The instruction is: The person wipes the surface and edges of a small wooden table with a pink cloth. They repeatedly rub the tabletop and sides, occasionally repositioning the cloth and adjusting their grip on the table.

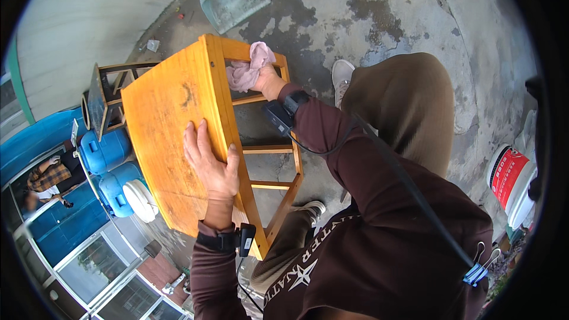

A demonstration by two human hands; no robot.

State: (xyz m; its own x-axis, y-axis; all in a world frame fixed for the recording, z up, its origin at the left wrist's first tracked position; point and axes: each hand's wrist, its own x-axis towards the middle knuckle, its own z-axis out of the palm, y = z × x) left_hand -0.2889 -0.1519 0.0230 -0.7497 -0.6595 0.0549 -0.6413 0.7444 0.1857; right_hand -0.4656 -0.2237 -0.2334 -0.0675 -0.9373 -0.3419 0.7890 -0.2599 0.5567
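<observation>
Before me stands a varnished wooden table (169, 111) with dark scuffs and worn patches on its orange-yellow top. My left hand (212, 162) lies on the tabletop close to its edge, fingers spread and thumb along the rim. A crumpled pink cloth (249, 69) is bunched in my right hand (269, 81), which reaches in among the table's legs and stretchers (268, 149), by the upper end rail. Part of the right hand's fingers is hidden by the cloth. Straps with small dark devices sit on both wrists.
A dustpan (235, 2) lies beyond the table. Left of it are a dark-framed piece of furniture (109, 93), blue plastic jugs (104, 151) and a white bucket (140, 200). Another person (51, 180) is at far left. A red-labelled bucket (509, 182) stands right, on patchy concrete.
</observation>
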